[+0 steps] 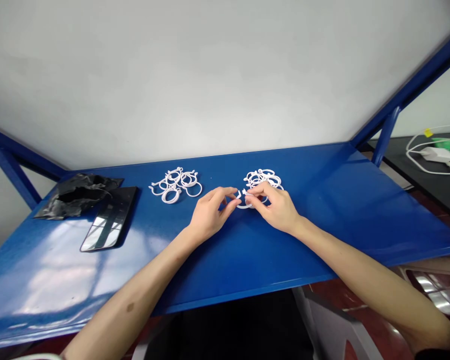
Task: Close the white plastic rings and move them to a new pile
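Observation:
Both my hands meet over the middle of a blue table (341, 210). My left hand (210, 215) and my right hand (275, 205) each pinch one end of a single white plastic ring (243, 201), which is open at the top. Just behind my right hand lies a pile of several white rings (264, 177). A second pile of several white rings (176, 185) lies to the left of my left hand, apart from it.
A black phone (110, 220) lies face up at the left, beside a crumpled black plastic bag (77, 195). Blue frame struts rise at both sides. A white cable and charger (435, 152) sit on a dark table at far right.

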A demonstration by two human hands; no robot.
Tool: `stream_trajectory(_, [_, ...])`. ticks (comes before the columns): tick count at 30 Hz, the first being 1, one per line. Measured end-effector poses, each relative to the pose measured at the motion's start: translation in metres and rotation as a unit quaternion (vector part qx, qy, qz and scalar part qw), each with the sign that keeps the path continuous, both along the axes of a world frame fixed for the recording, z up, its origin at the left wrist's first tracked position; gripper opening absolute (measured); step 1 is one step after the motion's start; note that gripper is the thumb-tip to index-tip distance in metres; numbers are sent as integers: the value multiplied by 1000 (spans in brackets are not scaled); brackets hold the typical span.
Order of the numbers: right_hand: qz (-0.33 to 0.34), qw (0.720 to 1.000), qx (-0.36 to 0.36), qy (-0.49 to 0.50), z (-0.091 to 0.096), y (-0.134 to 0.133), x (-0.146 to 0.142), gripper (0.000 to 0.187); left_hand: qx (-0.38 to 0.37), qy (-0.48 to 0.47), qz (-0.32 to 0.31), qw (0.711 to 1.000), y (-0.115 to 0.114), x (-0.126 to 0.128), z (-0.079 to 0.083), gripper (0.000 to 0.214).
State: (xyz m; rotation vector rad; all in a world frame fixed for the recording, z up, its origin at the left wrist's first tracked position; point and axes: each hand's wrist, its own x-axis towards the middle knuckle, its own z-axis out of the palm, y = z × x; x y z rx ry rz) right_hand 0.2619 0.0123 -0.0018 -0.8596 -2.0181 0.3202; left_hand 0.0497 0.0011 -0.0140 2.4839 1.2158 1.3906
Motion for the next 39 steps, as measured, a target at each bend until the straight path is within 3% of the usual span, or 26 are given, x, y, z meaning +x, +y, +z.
stream_trajectory(4, [29, 998, 57, -25, -4, 1, -2, 10, -31, -20, -21, 999, 0, 1, -1, 12])
stream_trajectory(8, [37, 995, 71, -52, -5, -2, -3, 14, -56, -42, -15, 997, -5, 5, 0, 13])
stream_trajectory(14, [75, 985, 114, -103, -3, -4, 0, 22, -25, -24, -40, 999, -10, 8, 1, 19])
stream_trajectory(17, [56, 985, 121, -107, 1, 1, 2, 19, -11, 21, -41, 999, -5, 5, 4, 16])
stream_trajectory(20, [-58, 982, 117, -134, 8, 13, 12, 18, 6, 115, 27, 993, 5, -6, 8, 24])
stream_trajectory(23, [-199, 956, 80, -200, 15, 27, 31, 21, -16, 214, 170, 962, 15, -22, 13, 34])
stream_trajectory(26, [-231, 940, 8, -250, 19, 37, 49, 17, -92, 278, 288, 912, 20, -37, 19, 36])
stream_trajectory(28, [-218, 935, -31, -277, 21, 39, 55, 16, -143, 309, 326, 882, 20, -44, 23, 37])
stream_trajectory(33, [-190, 923, -79, -326, 27, 32, 53, 15, -214, 372, 311, 848, 17, -45, 27, 32])
stream_trajectory(39, [-169, 924, -97, -330, 32, 28, 49, 19, -221, 399, 282, 844, 17, -41, 25, 31])
